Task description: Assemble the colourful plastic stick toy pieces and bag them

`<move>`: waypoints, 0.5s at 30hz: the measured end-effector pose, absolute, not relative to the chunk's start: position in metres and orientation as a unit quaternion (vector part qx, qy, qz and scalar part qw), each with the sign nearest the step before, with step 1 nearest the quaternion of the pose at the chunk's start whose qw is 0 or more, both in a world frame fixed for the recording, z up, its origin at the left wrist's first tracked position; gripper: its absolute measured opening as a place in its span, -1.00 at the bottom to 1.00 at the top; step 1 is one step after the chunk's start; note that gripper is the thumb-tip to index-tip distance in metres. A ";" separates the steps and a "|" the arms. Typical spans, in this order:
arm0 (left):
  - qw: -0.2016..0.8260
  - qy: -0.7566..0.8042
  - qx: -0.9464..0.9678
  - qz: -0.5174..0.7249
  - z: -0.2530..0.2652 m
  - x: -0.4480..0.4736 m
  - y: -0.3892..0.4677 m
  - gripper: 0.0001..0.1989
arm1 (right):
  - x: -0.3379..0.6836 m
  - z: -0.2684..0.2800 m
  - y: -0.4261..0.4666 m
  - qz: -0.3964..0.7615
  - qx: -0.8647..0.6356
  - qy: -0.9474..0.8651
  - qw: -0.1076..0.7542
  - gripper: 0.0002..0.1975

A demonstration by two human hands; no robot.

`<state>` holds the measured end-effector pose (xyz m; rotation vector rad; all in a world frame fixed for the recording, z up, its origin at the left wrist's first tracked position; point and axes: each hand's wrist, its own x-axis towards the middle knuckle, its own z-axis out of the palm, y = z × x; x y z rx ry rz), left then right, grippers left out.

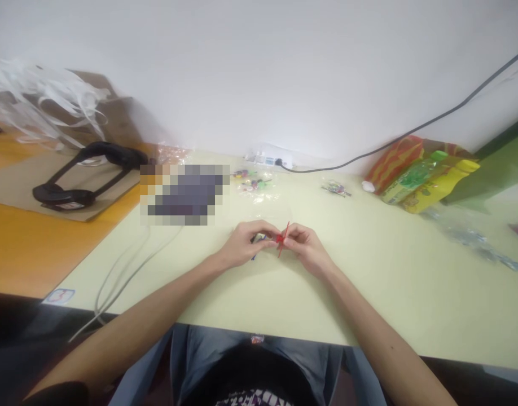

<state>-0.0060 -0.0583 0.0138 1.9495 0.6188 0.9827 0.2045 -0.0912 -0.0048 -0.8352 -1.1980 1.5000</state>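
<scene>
Red stringy piece point(280, 239), seemingly unfinished, sits pinched by fingertips of left hand point(244, 243) and right hand point(307, 247), colourful bundle point(255, 184) untouched beyond

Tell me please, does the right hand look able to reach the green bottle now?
Probably yes, with a stretch: the tabletop between the right hand and the green bottle shows no obstacle, though its fingers hold the red piece.

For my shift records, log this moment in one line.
left grip: pinching small, thin, string-like red piece | right grip: pinching same piece | place: over pale yellow, flat-topped table
</scene>
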 end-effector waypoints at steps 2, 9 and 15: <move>0.418 0.253 0.778 0.394 0.014 -0.006 -0.059 -0.84 | 0.204 -0.005 -0.091 0.629 -0.342 -0.492 0.496 -0.67; 0.427 0.260 0.778 0.381 0.018 -0.006 -0.060 -0.80 | 0.203 -0.003 -0.094 0.631 -0.336 -0.501 0.488 -0.65; 0.422 0.251 0.780 0.388 0.020 -0.008 -0.060 -0.78 | 0.200 0.001 -0.097 0.670 -0.330 -0.479 0.461 -0.62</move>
